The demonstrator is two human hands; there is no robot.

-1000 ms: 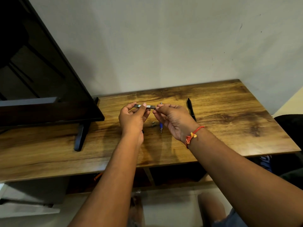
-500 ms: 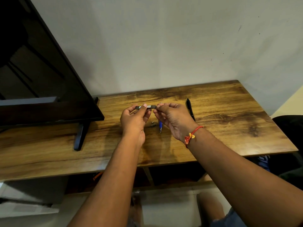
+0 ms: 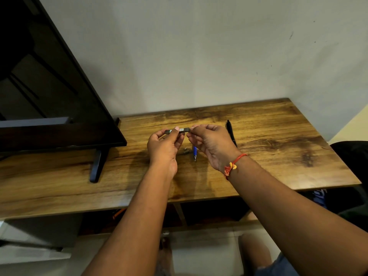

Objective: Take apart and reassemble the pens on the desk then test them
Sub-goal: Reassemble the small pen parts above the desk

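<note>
Both hands pinch a dark pen barrel point(image 3: 177, 130) held level above the desk point(image 3: 278, 140): left hand point(image 3: 165, 148) mid-barrel, right hand point(image 3: 211, 144) at its right end. Risk: a sudden release could send small parts rolling toward the blue pen point(image 3: 195, 151) beneath.

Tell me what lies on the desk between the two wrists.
In the head view, a blue pen and a small grey part lie on the desk between the left hand and right hand.
</note>
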